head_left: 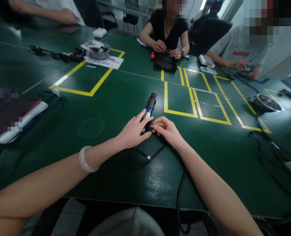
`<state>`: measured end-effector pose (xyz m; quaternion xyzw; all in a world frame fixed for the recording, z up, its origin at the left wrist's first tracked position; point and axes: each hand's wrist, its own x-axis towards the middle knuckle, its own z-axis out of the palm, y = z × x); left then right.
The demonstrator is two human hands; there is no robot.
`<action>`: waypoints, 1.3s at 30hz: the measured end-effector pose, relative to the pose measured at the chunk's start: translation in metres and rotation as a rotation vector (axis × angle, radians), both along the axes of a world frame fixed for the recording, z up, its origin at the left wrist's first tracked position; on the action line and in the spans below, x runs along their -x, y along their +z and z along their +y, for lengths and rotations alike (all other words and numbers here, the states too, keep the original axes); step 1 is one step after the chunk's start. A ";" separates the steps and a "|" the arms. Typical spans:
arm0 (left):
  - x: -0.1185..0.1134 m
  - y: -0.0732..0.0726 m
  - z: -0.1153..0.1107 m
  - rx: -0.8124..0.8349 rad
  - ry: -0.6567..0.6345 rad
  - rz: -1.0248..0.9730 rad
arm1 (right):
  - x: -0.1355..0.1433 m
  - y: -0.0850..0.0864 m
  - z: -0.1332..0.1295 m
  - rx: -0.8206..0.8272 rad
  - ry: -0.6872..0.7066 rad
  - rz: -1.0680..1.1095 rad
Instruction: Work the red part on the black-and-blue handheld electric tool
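Observation:
An electric screwdriver (148,110), black with a silver and blue band, lies on the green table with its thin bit pointing away from me. My left hand (135,129) rests over its lower body, fingers spread and touching it. At the tool's near end, my right hand (167,131) pinches a small reddish part between thumb and forefinger; its exact form is too small to tell. A black cable (157,152) loops below the hands, with a small metal ring terminal (148,157) on a thin lead.
Yellow tape rectangles (181,113) mark the table (116,183). Across it, a person handles something over a black tray (165,62). A clear bowl (96,49) stands on paper at the back left. Cables and a metal bowl (266,102) lie at the right.

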<state>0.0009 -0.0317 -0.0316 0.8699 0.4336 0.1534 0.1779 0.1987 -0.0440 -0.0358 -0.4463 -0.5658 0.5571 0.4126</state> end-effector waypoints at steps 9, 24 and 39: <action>-0.001 0.001 -0.001 -0.006 0.002 -0.016 | 0.005 -0.009 0.000 -0.088 -0.017 -0.141; -0.003 0.004 -0.002 0.024 0.003 -0.062 | 0.012 -0.012 0.004 -0.147 -0.099 -0.191; -0.003 0.005 0.008 -0.037 0.033 0.058 | 0.007 -0.009 0.002 -0.122 -0.068 -0.190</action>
